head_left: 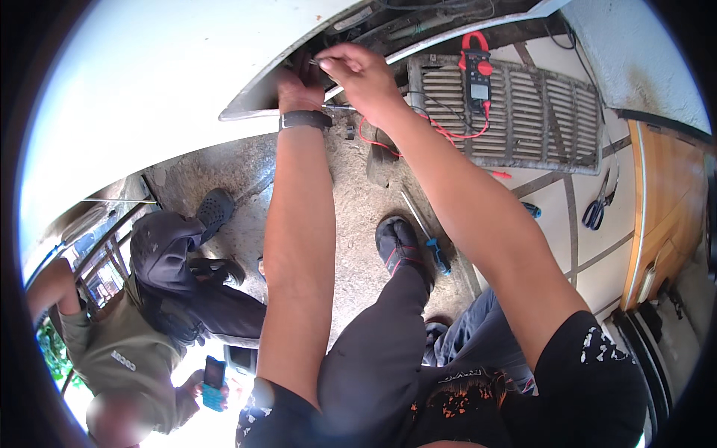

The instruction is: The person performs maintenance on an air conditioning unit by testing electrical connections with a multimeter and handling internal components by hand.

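My left hand (300, 93) reaches into the dark opening (258, 93) along the lower edge of a white appliance (142, 75); its fingertips are shadowed and partly hidden, and a dark band circles the wrist. My right hand (360, 82) is at the opening just right of it, thumb and finger pinched on a small object (315, 63), too small to name. Inside are dark parts and wires (403, 22). Right of my hands a red clamp meter (476, 78) lies on a slatted metal grille (545, 112), its red leads running toward the opening.
A screwdriver (433, 246) lies by my foot (396, 243); pliers or scissors (597, 209) lie on tiles beside a wooden panel (665, 201). At lower left a co-worker (119, 351) in olive crouches, holding a teal phone (213, 392). Another person's jeans (474, 328) show behind my leg.
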A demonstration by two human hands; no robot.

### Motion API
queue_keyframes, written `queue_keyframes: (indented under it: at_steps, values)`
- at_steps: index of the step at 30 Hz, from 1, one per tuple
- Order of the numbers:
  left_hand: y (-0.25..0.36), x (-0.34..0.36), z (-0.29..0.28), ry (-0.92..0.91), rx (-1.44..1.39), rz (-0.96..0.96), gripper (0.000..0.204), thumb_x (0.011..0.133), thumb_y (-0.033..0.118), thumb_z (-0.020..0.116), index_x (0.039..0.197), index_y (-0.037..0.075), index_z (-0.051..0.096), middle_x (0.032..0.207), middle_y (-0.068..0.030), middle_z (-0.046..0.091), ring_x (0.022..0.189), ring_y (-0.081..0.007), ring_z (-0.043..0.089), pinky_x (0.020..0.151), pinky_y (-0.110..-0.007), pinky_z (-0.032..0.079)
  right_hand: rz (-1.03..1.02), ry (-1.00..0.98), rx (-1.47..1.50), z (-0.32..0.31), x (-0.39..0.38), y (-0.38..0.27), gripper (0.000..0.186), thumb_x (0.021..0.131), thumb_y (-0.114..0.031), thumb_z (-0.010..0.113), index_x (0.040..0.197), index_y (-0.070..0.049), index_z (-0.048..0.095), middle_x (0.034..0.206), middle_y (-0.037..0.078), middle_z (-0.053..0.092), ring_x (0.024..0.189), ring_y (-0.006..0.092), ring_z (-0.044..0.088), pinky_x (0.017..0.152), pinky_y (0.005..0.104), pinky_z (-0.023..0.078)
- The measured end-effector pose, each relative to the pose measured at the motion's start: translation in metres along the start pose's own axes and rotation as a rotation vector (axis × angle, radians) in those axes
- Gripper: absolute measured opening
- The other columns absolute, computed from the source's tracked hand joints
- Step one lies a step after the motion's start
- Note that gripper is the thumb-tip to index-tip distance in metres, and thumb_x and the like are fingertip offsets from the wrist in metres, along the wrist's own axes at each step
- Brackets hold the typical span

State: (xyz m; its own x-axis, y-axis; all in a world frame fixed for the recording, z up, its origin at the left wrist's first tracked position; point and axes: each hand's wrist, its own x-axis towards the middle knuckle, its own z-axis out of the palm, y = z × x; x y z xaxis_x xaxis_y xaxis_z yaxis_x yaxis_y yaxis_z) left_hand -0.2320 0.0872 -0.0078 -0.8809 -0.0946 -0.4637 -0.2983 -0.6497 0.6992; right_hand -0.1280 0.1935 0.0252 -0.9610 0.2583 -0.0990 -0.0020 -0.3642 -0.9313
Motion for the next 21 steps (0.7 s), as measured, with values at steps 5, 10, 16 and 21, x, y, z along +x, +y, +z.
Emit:
queue_keyframes:
  at_steps: [5, 10, 16, 21]
  values:
    - [0.003, -0.021, 0.013, 0.057, 0.060, -0.021, 0.065, 0.100, 0.047, 0.043, 0.152, 0.011, 0.025, 0.135, -0.0172, 0.055, 0.136, -0.0291, 0.043, 0.118, -0.041, 0.027, -0.064, -0.002, -0.128, -0.029, -0.026, -0.016, 0.017, 0.096, -0.012, 0.066, 0.110, -0.005, 0.070, 0.099, 0.004, 0.070, 0.090, 0.0097, 0.062, 0.082, 0.0261, 0.049]
    - [0.006, -0.028, 0.009, 0.061, -0.086, -0.063, 0.067, 0.101, 0.048, 0.043, 0.155, 0.016, 0.018, 0.143, -0.0197, 0.048, 0.135, -0.0306, 0.045, 0.116, -0.045, 0.031, -0.097, -0.017, -0.191, -0.046, -0.052, -0.028, 0.016, 0.096, -0.010, 0.066, 0.110, -0.004, 0.069, 0.097, 0.002, 0.069, 0.091, 0.0083, 0.061, 0.082, 0.0249, 0.048]
    - [-0.008, -0.032, -0.002, 0.015, -0.141, -0.011, 0.065, 0.101, 0.047, 0.043, 0.155, 0.018, 0.020, 0.147, -0.0210, 0.043, 0.137, -0.0345, 0.043, 0.116, -0.051, 0.031, 0.028, 0.031, -0.202, -0.059, -0.096, -0.025, 0.014, 0.095, -0.011, 0.068, 0.107, -0.005, 0.069, 0.094, -0.001, 0.068, 0.088, 0.0062, 0.059, 0.080, 0.0235, 0.046]
    - [-0.018, -0.081, -0.008, -0.003, -0.027, 0.019, 0.034, 0.101, 0.022, 0.045, 0.129, 0.004, 0.048, 0.128, -0.0163, 0.054, 0.120, -0.0258, 0.053, 0.107, -0.039, 0.042, 0.138, 0.078, -0.137, -0.061, -0.136, -0.017, 0.016, 0.095, -0.013, 0.068, 0.108, -0.005, 0.069, 0.096, 0.000, 0.067, 0.090, 0.0086, 0.060, 0.083, 0.0256, 0.046]
